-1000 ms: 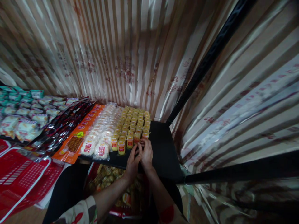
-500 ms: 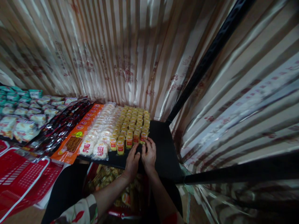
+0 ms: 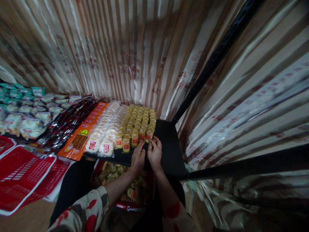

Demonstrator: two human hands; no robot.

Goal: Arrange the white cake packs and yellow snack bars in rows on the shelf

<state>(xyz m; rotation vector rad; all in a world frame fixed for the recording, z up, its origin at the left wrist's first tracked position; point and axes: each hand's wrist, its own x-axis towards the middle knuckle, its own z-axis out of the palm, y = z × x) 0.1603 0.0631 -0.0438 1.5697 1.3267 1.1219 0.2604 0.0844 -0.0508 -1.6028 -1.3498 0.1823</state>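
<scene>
Small yellow wrapped snack packets [image 3: 135,124] with red and white labels stand in tight rows on a black shelf [image 3: 167,141]. My left hand [image 3: 138,158] is at the front edge of these rows, its fingers stretched toward a front packet [image 3: 142,133]. Close beside it, my right hand [image 3: 154,153] reaches to the rightmost front packet [image 3: 149,134], fingertips at its lower front. The fingers of both hands look extended and slightly bent, not wrapped round a packet. Parts of the packet bottoms are hidden behind the fingertips.
Left of the rows lie white round packets [image 3: 106,147], an orange snack bag [image 3: 78,141], dark shiny packs [image 3: 70,120] and green-white packets [image 3: 31,127]. Red baskets [image 3: 26,177] stand lower left. Below the shelf is a container of yellowish packets [image 3: 113,172]. A black post [image 3: 205,71] rises right.
The view has shifted a little, so the shelf sits slightly higher in it. Both hands stay at the front packets, with fingers slightly repositioned against them.
</scene>
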